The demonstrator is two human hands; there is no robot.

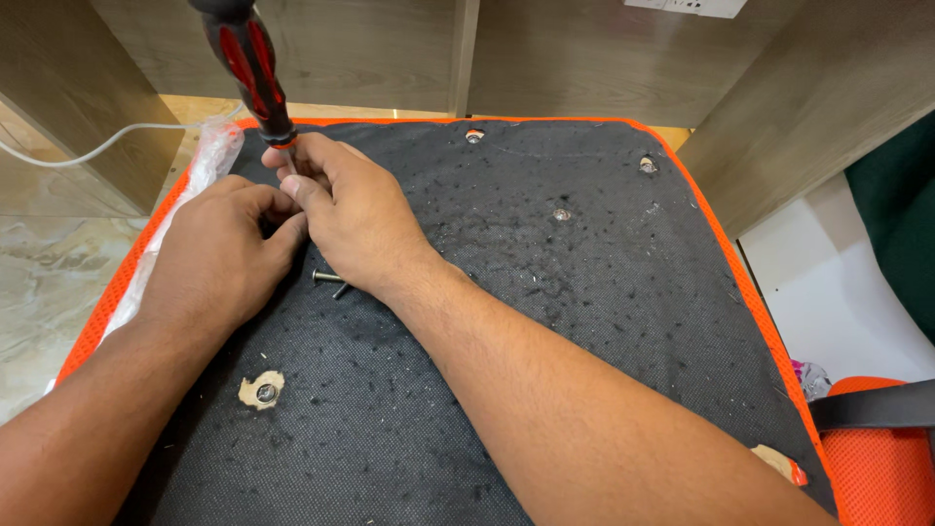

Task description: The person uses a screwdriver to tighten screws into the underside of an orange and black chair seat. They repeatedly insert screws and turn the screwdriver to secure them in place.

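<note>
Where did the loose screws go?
In the head view, the loose screws lie on the black fabric panel, left of centre, tucked just under the right hand and beside the left hand.

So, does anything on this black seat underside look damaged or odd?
Yes. The black fabric seat cover is torn around the screw hole at lower left, exposing pale wood. A loose dark bolt lies by the right hand.

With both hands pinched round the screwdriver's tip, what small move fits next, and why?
Probably turn the screwdriver gently: it stands upright on the black seat underside, right hand and left hand steadying its tip. A loose bolt lies beside them.
</note>
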